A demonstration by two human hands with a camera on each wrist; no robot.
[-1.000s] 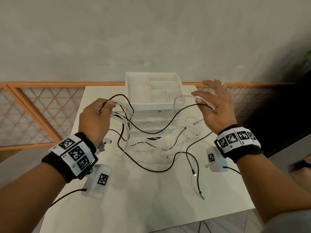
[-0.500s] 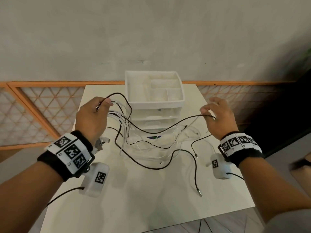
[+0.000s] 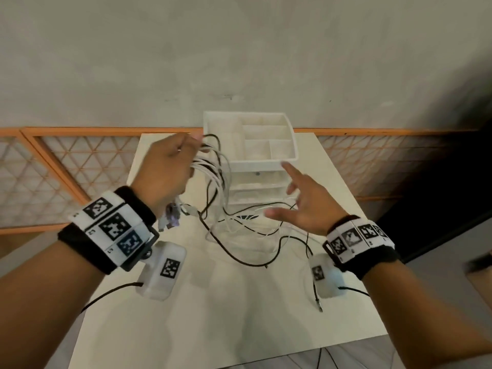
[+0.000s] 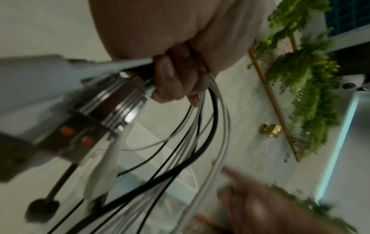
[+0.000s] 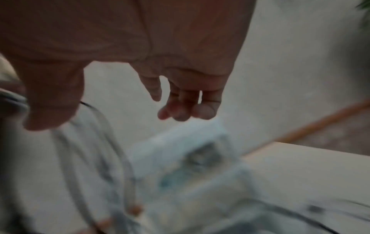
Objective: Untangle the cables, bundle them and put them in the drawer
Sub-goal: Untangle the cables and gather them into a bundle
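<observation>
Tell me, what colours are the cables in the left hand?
White and black cables, clearest in the left wrist view.

No legible words, brands or numbers in any view. Only signs: black-and-white square code markers on both wristbands point(image 3: 114, 222) point(image 3: 358, 237), three facing up on the left, four on the right, and one on each white camera box point(image 3: 169, 267) point(image 3: 318, 272) below the wrists. Tiny characters beside the left band's markers are too small to read. A dark emblem point(image 3: 246, 217) left of the right hand point(image 3: 306, 206) is unreadable.
</observation>
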